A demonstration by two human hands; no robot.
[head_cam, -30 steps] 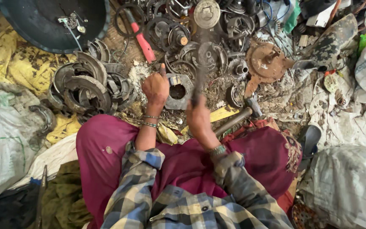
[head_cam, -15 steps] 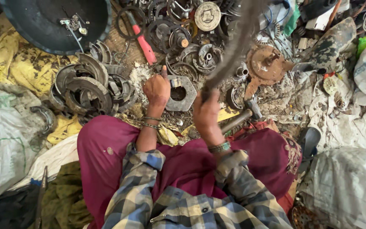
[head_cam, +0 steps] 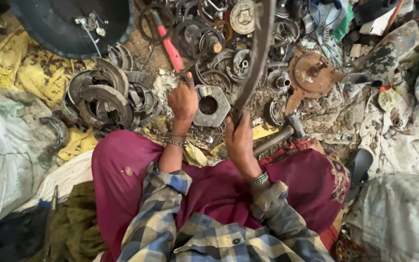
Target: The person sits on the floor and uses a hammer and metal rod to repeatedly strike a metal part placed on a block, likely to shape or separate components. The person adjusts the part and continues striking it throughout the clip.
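Head camera is looking straight down on a person sitting on the floor among scrap metal, and both hands are working at one spot. The right hand [head_cam: 241,140] is wrapping tightly around the lower end of a long dark metal bar [head_cam: 257,53], fingers pressed together in a full fist, and the bar is rising from that grip toward 12 o'clock, blurred along its upper length. The left hand [head_cam: 184,99] is resting with its fingers held together and pointing toward 12 o'clock, touching the edge of a grey hexagonal metal block [head_cam: 211,105] with a round hole through its middle; that block is lying flat on the ground at 3 o'clock of the left hand and at about 11 o'clock of the right.

The block is looking thick, rigid and heavy, gritty rather than slippery, so its flat outer sides seem the sound places to grip. The bar appears stiff and weighty too, best held low as it is now.

A hammer [head_cam: 280,136] is lying just at 3 o'clock of the right hand. Curved brake shoes [head_cam: 105,94] are piling up at 9 o'clock of the left hand, and a red-handled tool [head_cam: 170,46] is lying at 12 o'clock.
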